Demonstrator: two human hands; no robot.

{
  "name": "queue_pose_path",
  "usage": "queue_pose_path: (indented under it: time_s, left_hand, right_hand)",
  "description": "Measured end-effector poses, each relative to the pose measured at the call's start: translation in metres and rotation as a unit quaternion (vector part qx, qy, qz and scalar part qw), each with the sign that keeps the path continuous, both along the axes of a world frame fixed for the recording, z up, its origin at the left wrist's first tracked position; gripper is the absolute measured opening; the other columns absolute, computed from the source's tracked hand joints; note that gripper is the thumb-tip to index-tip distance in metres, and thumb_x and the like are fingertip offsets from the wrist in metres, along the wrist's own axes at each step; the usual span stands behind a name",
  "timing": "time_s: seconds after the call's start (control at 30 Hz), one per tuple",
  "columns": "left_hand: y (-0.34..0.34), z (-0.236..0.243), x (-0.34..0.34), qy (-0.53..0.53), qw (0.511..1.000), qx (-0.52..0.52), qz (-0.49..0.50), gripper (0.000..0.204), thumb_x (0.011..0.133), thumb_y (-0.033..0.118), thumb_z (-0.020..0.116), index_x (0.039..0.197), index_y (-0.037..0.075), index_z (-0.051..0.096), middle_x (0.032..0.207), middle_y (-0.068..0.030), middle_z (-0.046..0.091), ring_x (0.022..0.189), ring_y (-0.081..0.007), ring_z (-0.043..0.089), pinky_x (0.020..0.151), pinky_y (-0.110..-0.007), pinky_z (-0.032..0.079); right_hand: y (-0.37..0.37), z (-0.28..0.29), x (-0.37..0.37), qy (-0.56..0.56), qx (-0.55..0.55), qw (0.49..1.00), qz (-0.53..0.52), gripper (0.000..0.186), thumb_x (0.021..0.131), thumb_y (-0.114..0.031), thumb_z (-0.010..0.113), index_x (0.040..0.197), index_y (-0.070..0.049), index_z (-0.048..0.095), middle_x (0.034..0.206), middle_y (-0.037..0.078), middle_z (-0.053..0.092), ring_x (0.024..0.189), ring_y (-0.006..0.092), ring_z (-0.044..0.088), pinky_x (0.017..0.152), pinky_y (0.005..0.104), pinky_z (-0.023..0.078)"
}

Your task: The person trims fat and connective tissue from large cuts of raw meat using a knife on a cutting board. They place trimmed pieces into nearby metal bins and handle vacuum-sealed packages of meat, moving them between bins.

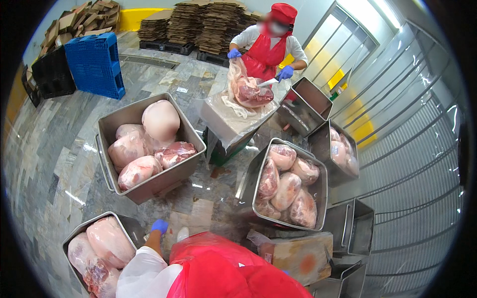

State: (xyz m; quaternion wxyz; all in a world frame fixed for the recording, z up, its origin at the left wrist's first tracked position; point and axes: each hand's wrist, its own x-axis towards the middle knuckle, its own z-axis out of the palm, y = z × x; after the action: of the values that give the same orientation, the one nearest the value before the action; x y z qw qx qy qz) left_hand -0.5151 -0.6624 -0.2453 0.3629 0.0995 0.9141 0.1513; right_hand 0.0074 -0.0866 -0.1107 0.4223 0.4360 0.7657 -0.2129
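Observation:
My left hand [159, 226], in a blue glove, hangs beside a steel bin [134, 229] at the lower left. Its fingers are too small to make out, and I see nothing held in it. Large pale pieces of meat [110, 242] in clear wrap fill that bin. Of my right hand [285, 272] only a scrap of blue glove shows past my red apron [223, 268]. It is by a box [298, 256] with a stained brown top and plastic over one corner; its fingers are hidden.
Steel bins of meat stand ahead on the left [149, 196] and right [318, 223]. Across a plastic-covered stand [218, 116], a co-worker [263, 54] holds a knife [268, 82] at a meat piece [253, 93]. Other bins line the right; a blue pallet [94, 64] stands far left.

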Motion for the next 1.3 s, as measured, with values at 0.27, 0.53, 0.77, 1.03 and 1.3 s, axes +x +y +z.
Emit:
queue_pose_path:
  time_s: [0.27, 0.53, 0.77, 1.03, 1.3]
  left_hand:
    - [-0.003, 0.013, 0.012, -0.026, 0.998, -0.032, 0.045, 0.042, 0.088, 0.03, 0.052, 0.107, 0.0, 0.075, 0.119, -0.0267, 0.067, 0.113, -0.0431, 0.065, 0.1, -0.05, 0.051]
    - [0.0, -0.005, -0.001, -0.005, 1.0, -0.012, 0.027, 0.039, 0.085, 0.029, 0.056, 0.103, 0.002, 0.077, 0.117, -0.0282, 0.067, 0.112, -0.0425, 0.066, 0.099, -0.048, 0.052]
    - [0.008, 0.027, 0.0, -0.035, 0.999, -0.025, 0.019, 0.04, 0.067, 0.03, 0.083, 0.098, 0.006, 0.079, 0.114, -0.026, 0.07, 0.108, -0.0406, 0.068, 0.095, -0.047, 0.055]
    - [0.0, 0.004, 0.001, -0.034, 0.999, -0.023, 0.013, 0.042, 0.065, 0.033, 0.085, 0.097, 0.006, 0.079, 0.114, -0.0257, 0.07, 0.108, -0.04, 0.068, 0.096, -0.047, 0.055]
    - [0.005, 0.023, 0.0, -0.021, 0.996, -0.04, -0.07, 0.036, 0.085, 0.033, 0.064, 0.103, 0.005, 0.078, 0.117, -0.0243, 0.069, 0.11, -0.0407, 0.067, 0.097, -0.047, 0.053]
  right_hand:
    - [0.008, -0.021, 0.038, 0.066, 0.042, 0.997, -0.006, 0.057, 0.093, -0.061, 0.051, 0.11, -0.013, 0.075, 0.11, 0.018, 0.074, 0.102, 0.0354, 0.072, 0.083, 0.0458, 0.056]
    - [-0.008, 0.003, 0.01, 0.064, 0.035, 0.997, -0.029, 0.056, 0.093, -0.061, 0.052, 0.11, -0.012, 0.075, 0.109, 0.018, 0.074, 0.101, 0.0343, 0.072, 0.082, 0.0454, 0.056]
    - [-0.011, 0.009, 0.005, 0.061, 0.037, 0.997, -0.035, 0.056, 0.093, -0.06, 0.053, 0.109, -0.012, 0.075, 0.108, 0.018, 0.074, 0.099, 0.0334, 0.072, 0.082, 0.045, 0.056]
    - [-0.019, 0.01, 0.001, 0.061, 0.034, 0.997, -0.04, 0.055, 0.093, -0.059, 0.054, 0.109, -0.011, 0.075, 0.106, 0.017, 0.074, 0.098, 0.0323, 0.072, 0.081, 0.0445, 0.056]
    - [-0.024, 0.01, -0.002, 0.063, 0.032, 0.996, -0.051, 0.054, 0.093, -0.058, 0.055, 0.108, -0.011, 0.076, 0.105, 0.017, 0.075, 0.097, 0.0312, 0.072, 0.081, 0.0441, 0.055]
